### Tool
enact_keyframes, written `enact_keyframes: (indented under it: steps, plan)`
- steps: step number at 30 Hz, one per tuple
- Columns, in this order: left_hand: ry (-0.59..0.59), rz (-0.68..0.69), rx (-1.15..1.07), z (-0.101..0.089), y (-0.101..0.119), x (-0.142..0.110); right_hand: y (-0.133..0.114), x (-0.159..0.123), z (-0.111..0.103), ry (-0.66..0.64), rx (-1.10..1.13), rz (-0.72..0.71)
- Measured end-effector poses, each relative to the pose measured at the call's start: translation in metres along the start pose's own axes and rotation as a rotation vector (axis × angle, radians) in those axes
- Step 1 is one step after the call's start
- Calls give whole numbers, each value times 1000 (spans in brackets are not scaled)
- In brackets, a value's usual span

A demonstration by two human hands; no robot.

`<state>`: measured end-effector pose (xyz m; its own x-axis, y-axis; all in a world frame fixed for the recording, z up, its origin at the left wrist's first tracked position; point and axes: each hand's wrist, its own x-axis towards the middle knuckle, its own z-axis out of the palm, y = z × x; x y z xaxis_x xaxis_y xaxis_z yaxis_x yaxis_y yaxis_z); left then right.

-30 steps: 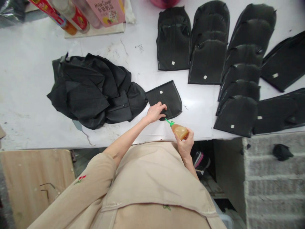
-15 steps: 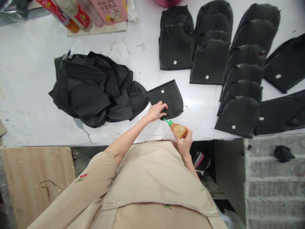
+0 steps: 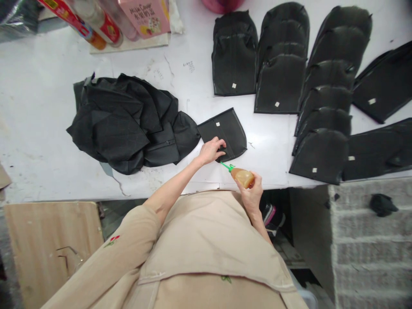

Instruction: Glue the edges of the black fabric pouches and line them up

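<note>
At lower left, before the stained white surface, one flat wooden board showed pale grain. Above it lay one heap of black fabric, thin, creased and sharply folded; its rightmost tip met the left corner of one small black panel.

Next, the left hand: set on the panel's lower left part, fingers curled, thumb parted from forefinger; whether it pinched any material could not be told. This was the nearer hand.

The panel itself: matte, seamed, with a straight end at upper left and a rounded end at lower right, its long axis sloping between the two. One pale square tag sat near the straight end.

One green nozzle: slim, tapered, its tip at the panel's lower edge, near the left thumb; contact was too fine to tell. One amber squeeze bottle: translucent, smooth, rounded, its long axis running up and left toward that edge. The right hand: closed about the bottle's base, apart from the panel, which lay up and to its left.

Farther right, overlapping round-ended black pieces, with a sheen along their curved rims. Below these, one grey banded textile, fuzzy, bearing a crumpled black scrap.
</note>
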<state>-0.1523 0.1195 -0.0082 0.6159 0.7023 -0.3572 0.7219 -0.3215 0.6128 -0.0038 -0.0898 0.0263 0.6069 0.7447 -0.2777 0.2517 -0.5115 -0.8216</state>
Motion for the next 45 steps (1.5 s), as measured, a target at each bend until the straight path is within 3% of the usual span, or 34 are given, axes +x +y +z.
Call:
enact_keyframes:
  steps: [5, 11, 18, 27, 33, 39, 45]
  plan:
    - [32, -67, -31, 10, 16, 15, -3, 6, -20, 130, 128, 118]
    - [68, -141, -71, 27, 41, 35, 4, 15, -39, 277, 209, 129]
    - [38, -217, -139, 33, 58, 44, 4, 4, -30, 321, 74, 41]
    - [-14, -241, -93, 26, 66, 42, 19, 9, -20, 332, -48, -10]
    - [-150, -95, 48, 13, 59, 40, 22, 3, -27, 327, -153, -66]
    - [-132, -63, 213, 19, 62, 36, 20, 4, -29, 325, -191, -102]
    - [-89, -120, 124, 26, 67, 38, 17, 15, -27, 360, -170, -78]
